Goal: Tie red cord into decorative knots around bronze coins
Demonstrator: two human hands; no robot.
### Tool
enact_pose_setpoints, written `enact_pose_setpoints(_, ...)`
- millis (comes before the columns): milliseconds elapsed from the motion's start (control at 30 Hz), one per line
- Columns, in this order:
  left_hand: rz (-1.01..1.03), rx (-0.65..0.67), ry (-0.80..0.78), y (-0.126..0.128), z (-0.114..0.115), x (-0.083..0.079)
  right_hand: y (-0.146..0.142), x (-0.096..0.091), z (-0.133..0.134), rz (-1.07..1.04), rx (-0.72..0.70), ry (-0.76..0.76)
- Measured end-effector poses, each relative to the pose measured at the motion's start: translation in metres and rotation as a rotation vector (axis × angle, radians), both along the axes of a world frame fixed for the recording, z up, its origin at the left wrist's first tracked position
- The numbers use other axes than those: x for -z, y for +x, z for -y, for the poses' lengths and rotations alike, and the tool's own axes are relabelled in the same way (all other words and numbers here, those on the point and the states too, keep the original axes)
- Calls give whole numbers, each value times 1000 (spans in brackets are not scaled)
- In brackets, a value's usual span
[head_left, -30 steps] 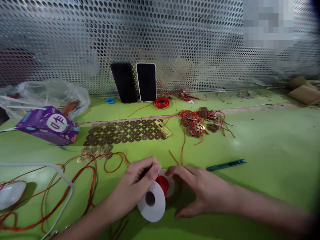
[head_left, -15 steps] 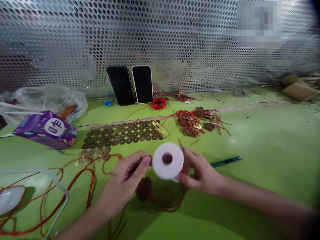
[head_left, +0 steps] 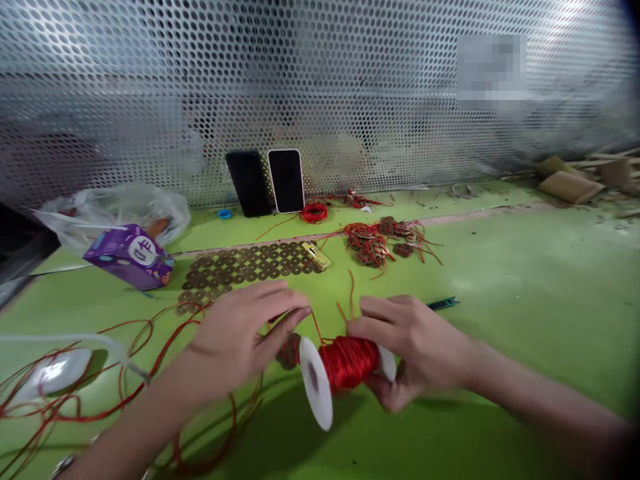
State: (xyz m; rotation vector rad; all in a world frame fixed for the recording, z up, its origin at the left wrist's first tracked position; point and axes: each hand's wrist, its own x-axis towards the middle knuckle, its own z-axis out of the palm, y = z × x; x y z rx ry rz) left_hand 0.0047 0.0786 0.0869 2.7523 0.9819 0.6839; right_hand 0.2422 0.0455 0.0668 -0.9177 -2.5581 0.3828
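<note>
the left hand [head_left: 245, 327], just left of the lower centre, has its thumb and fingertips closed together on a red thread [head_left: 316, 325], which runs from them down to the spool [head_left: 350, 363]. the right hand [head_left: 410, 340], right of the lower centre, is curled around the far end of that spool, fingers on top and thumb below, part-open by the width of what it grips. the spool sits in the lower middle of the frame, tilted, wound with bright red cord, its white flange facing the lower left. some dark coins [head_left: 289, 351] show between the left hand and the flange.

above the hands, left of centre, rows of coins [head_left: 250, 263] lie on the green table [head_left: 500, 300], a yellow packet [head_left: 316, 255] at their right end. a heap of coins tied with red cord [head_left: 370, 243] lies right of centre. a green cutter [head_left: 443, 304] lies just beyond the right hand, and loose red cords [head_left: 165, 360] tangle across the lower left.
</note>
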Motion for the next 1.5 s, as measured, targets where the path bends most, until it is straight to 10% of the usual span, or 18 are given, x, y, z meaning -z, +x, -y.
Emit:
enact_pose_setpoints(133,149,-14,-106,0,13,16,11,1,12,-252,117,-11)
enact_pose_setpoints(333,-68,-83,280,4,56,20,18,10,14,-102,526,80)
enact_pose_setpoints(500,-167,-50,633,14,62,4,5,13,24,136,341,73)
enact_pose_setpoints(733,-42,-84,-82,30,27,5,22,14,11,-49,63,-123)
enact_pose_setpoints(933,-36,-63,-29,56,6,15,63,35,-21,-464,305,-433)
enact_pose_setpoints(1500,100,335,-368,141,-93,18,109,57,-47,-465,487,-521)
